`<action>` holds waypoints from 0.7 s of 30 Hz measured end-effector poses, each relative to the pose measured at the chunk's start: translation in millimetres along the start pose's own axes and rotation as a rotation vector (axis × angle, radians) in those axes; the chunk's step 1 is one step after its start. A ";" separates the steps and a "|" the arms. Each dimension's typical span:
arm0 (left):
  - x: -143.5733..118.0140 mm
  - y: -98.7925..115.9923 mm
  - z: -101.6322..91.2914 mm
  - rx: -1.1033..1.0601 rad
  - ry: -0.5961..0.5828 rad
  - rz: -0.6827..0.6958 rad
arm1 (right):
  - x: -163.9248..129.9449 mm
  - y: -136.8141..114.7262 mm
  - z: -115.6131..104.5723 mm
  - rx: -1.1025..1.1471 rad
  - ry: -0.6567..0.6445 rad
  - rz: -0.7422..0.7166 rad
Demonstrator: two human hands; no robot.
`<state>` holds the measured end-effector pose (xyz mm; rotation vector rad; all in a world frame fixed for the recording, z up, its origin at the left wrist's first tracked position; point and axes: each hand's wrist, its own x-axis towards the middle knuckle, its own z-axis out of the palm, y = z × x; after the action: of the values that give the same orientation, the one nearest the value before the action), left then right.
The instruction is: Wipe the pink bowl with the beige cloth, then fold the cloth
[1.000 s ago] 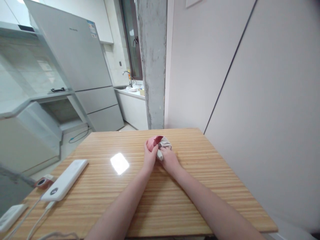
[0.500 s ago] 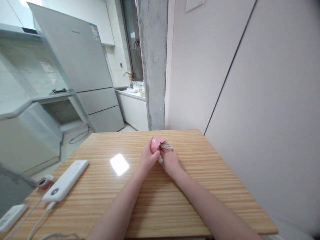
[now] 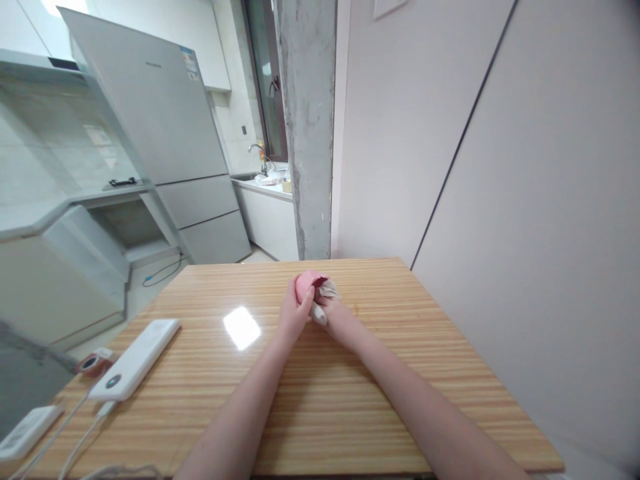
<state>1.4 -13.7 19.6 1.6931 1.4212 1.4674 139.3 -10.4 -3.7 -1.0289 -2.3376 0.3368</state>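
Observation:
My left hand [image 3: 295, 310] is closed round the outside of a small pink bowl or cup [image 3: 306, 285], tipped on its side with its opening toward the right. Bunched in my right hand [image 3: 334, 313] is a whitish cloth [image 3: 328, 289], pressed in at the bowl's opening. One end of the cloth sticks out below, between the two hands. The right fingertips are hidden by the cloth and the bowl. Both hands are over the far middle of the wooden table [image 3: 400, 373].
At the table's left lie a white power bank [image 3: 135, 360] with cables, a white power strip [image 3: 30, 430] and a small reddish-brown object [image 3: 93, 363]. A concrete pillar [image 3: 313, 133] and a pale wall [image 3: 400, 133] rise behind. A fridge [image 3: 150, 107] stands back left.
The pink bowl has turned in my left hand, showing more of its opening. Both hands have shifted slightly left, and the right hand has moved with the cloth at the opening.

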 end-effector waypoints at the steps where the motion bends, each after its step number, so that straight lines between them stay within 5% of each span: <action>1: 2.4 -0.3 -4.2 0.027 -0.038 0.019 | -0.4 0.6 -0.9 -0.012 -0.024 -0.009; 6: 6.8 -0.7 -10.7 0.053 -0.163 0.057 | -6.4 -6.1 -2.2 -0.122 0.013 0.062; 15: -7.7 5.6 17.3 -0.208 0.021 -0.128 | -5.6 -3.9 1.4 0.128 0.299 0.051; 21: -7.7 9.3 5.1 -0.094 -0.010 -0.038 | -3.2 2.3 1.5 0.152 0.243 -0.011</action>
<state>10.6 -22.5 22.9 1.6054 1.3499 1.4796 141.5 -11.2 -7.2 -0.9279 -2.0668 0.3587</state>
